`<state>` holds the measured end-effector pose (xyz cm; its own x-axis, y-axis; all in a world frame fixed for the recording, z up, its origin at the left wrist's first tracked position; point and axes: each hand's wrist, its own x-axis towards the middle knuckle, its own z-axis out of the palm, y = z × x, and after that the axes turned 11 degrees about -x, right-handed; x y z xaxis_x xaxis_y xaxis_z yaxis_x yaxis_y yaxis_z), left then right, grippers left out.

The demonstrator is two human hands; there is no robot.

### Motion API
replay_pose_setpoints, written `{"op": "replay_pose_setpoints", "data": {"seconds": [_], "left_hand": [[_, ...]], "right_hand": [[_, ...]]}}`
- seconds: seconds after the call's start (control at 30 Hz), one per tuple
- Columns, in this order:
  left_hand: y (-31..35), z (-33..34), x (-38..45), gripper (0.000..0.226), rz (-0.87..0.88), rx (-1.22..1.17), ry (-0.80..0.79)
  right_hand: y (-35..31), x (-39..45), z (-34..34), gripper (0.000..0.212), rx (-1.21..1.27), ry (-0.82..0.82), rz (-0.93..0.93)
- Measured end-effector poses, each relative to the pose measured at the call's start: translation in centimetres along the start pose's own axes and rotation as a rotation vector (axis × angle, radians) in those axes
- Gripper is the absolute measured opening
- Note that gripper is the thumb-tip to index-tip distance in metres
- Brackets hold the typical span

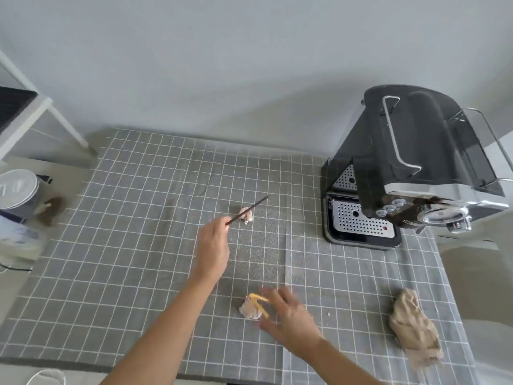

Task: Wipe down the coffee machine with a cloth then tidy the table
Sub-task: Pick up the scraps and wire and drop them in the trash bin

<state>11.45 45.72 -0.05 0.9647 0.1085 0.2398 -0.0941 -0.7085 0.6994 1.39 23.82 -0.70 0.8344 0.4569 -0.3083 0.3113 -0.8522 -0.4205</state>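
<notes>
A black and silver coffee machine point(416, 168) stands at the back right of the table, on a grey checked tablecloth point(138, 218). My left hand point(212, 247) is shut on a thin dark stick point(248, 209), whose tip passes over a crumpled tissue point(247, 215) at mid table. My right hand point(288, 320) is blurred, fingers spread, touching a second crumpled tissue point(249, 309) and a yellow strip point(259, 302) on it. A crumpled beige cloth point(413, 326) lies at the right, apart from both hands.
At the left edge stand a white lidded container point(19, 190) and another blurred pot point(19, 237), with a small brown object point(51, 209) beside them. A white shelf frame point(41, 112) rises at the back left. A glass rim point(47, 377) shows at the bottom left.
</notes>
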Motion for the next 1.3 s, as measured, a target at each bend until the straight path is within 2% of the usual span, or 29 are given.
{"op": "replay_pose_setpoints", "data": {"seconds": [0.1, 0.2, 0.27, 0.33, 0.43, 0.53, 0.63, 0.73, 0.83, 0.93, 1.0, 1.1, 1.23, 1.3], "left_hand": [[1.2, 2.2, 4.5, 0.045, -0.063, 0.109, -0.269], [1.3, 4.6, 7.0, 0.064, -0.094, 0.409, -0.438], [1.1, 5.2, 7.7, 0.060, -0.148, 0.502, -0.449], [0.9, 5.5, 7.8, 0.046, -0.188, 0.499, -0.449], [0.3, 5.2, 7.1, 0.030, -0.214, 0.447, -0.437], [1.0, 4.6, 4.9, 0.019, -0.181, 0.327, -0.343], [4.8, 4.2, 0.8, 0.026, -0.130, 0.157, -0.322], [11.7, 5.6, -4.5, 0.034, -0.061, -0.062, -0.486], [20.1, 9.6, -9.5, 0.024, 0.020, -0.221, -0.707], [29.2, 15.5, -14.7, 0.023, 0.098, -0.281, -0.910], [34.5, 20.3, -18.6, 0.023, 0.130, -0.250, -1.037], [40.3, 28.1, -24.1, 0.025, 0.047, -0.136, -1.251], [44.1, 37.6, -29.9, 0.033, -0.058, 0.156, -1.447], [44.8, 41.6, -32.0, 0.030, -0.176, 0.211, -1.534]], "right_hand": [[-1.5, 1.3, 1.1, 0.071, -0.166, -0.169, 0.012], [-2.1, 1.9, 1.5, 0.052, -0.194, -0.142, 0.009], [-2.1, 1.8, 1.2, 0.038, -0.185, -0.107, 0.006], [-2.0, 1.5, 0.7, 0.031, -0.150, -0.087, 0.036], [-1.5, 0.0, -0.5, 0.034, -0.040, 0.011, 0.116], [0.5, -3.4, -2.2, 0.036, 0.117, 0.205, 0.235], [4.1, -8.8, -4.2, 0.028, 0.256, 0.386, 0.358], [9.0, -15.8, -5.3, 0.025, 0.323, 0.583, 0.536], [14.6, -23.5, -4.7, 0.026, 0.440, 0.741, 0.790], [20.1, -31.1, -3.1, 0.009, 0.637, 0.837, 1.060], [23.6, -35.7, -1.6, 0.003, 0.734, 0.823, 1.216], [28.5, -40.9, 0.1, 0.014, 0.956, 0.706, 1.377], [33.7, -44.8, 1.4, 0.019, 1.405, 0.535, 1.501], [36.4, -45.7, 3.0, 0.029, 1.455, 0.470, 1.535]]}}
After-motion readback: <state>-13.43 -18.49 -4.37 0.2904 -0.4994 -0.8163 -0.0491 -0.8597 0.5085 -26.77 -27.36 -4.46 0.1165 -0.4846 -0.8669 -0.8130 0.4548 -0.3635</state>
